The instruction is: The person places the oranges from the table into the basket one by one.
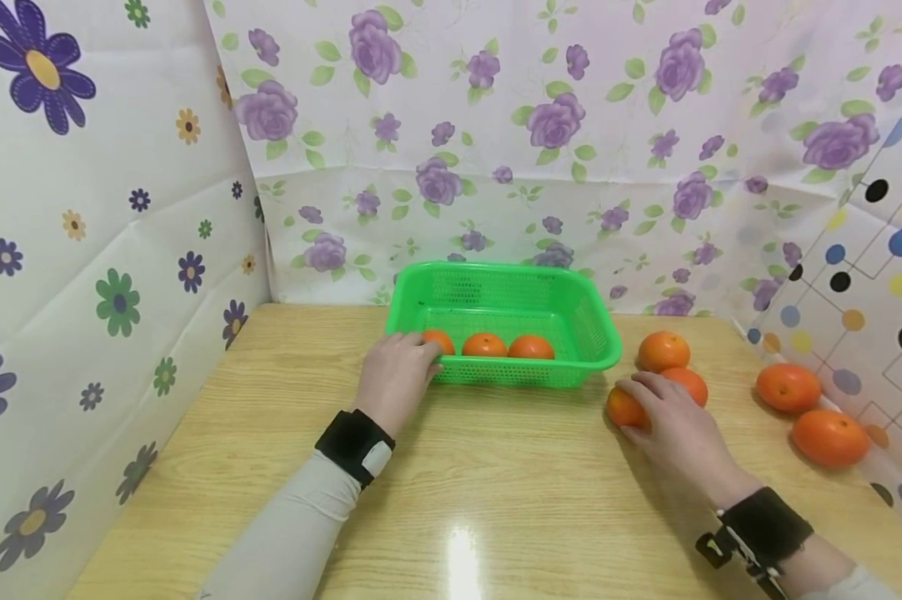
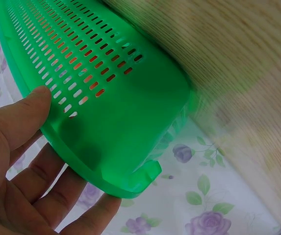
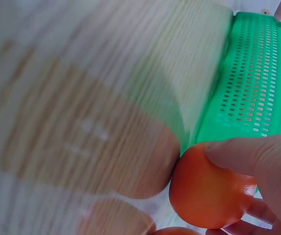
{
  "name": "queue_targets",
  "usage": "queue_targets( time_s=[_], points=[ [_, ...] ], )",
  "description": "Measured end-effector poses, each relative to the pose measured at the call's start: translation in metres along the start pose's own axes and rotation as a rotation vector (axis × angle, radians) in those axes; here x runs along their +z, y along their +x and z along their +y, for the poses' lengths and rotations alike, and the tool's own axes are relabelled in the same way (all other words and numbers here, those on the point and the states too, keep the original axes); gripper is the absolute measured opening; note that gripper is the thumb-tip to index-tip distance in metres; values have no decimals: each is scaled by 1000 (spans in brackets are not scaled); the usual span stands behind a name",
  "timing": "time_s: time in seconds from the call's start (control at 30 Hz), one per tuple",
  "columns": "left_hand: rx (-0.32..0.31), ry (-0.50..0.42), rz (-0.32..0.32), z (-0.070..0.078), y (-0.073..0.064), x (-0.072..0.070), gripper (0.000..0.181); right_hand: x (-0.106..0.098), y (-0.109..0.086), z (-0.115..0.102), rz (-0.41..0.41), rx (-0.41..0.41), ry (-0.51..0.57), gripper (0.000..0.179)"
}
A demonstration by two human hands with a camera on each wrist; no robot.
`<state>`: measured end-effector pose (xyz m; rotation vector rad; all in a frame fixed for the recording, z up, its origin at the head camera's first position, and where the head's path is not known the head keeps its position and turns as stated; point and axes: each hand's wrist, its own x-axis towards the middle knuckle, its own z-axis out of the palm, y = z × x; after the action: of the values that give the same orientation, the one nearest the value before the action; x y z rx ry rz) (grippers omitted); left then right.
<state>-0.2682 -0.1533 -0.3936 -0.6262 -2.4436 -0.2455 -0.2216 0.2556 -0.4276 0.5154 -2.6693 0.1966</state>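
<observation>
Right of green basket (image 1: 496, 372) | right hand (image 1: 674, 427) grips 1 orange fruit (image 1: 625, 408): probably firm, smooth, bruisable; best cupped round its sides | left hand (image 1: 397, 372) pinches basket's front rim

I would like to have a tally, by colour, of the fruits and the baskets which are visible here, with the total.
Green basket: 1
Orange fruits: 8 (3 in the basket, 1 gripped by the right hand, 4 others on the table)
Total: 9 visible
</observation>
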Motion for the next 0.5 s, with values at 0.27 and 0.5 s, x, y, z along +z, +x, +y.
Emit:
queue_targets(
  time_s=[0.27, 0.5],
  points=[
    [-4, -8, 2, 0, 0, 0, 18, -1, -1, -3, 36, -25, 29, 61],
    [-2, -3, 2, 0, 1, 1, 18, -9, 0, -12, 30, -50, 83, 63]
  ],
)
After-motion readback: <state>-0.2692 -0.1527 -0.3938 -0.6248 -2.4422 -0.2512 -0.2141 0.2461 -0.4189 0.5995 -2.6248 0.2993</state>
